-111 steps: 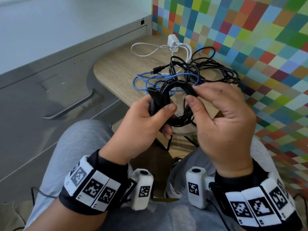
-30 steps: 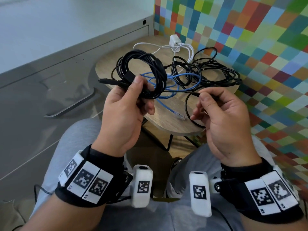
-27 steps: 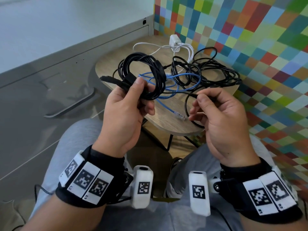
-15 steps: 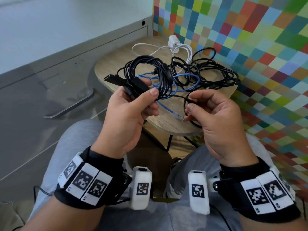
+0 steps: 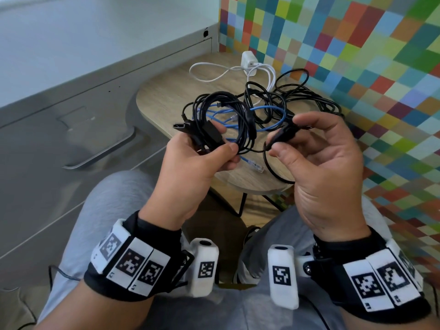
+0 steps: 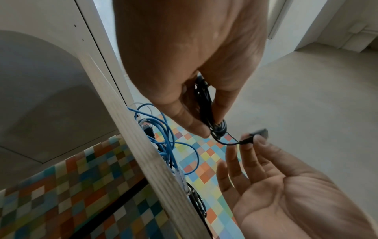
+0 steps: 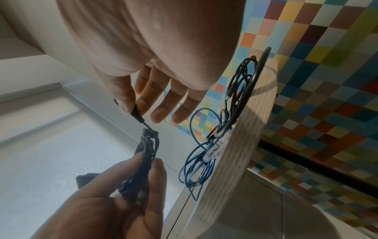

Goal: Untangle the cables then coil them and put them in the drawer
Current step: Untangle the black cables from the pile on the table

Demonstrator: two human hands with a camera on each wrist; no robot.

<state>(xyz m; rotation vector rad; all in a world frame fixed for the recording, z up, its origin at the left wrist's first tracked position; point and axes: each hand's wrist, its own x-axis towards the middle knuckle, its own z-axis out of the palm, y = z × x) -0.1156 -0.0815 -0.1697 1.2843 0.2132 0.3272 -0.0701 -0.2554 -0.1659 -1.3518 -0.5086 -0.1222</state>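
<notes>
Head view: our left hand [image 5: 190, 160] grips the coiled black cable [image 5: 221, 120] above the bench [image 5: 166, 96], w/ its loop standing upright; our right hand [image 5: 321, 158] pinches its plug [image 5: 282, 135], pointing left.
L wrist: the plug [image 6: 255, 135] sticks out beyond the fingertips.
R wrist: the blue cable [image 7: 196, 163] lies on the bench.

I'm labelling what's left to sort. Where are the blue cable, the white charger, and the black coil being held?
blue cable [image 5: 273, 125]: head view, on its loop lying on the table.
white charger [image 5: 248, 59]: head view, on the plug block.
black coil [image 5: 240, 110]: head view, on the bundle's right arc above the left hand [image 5: 190, 172].
</notes>
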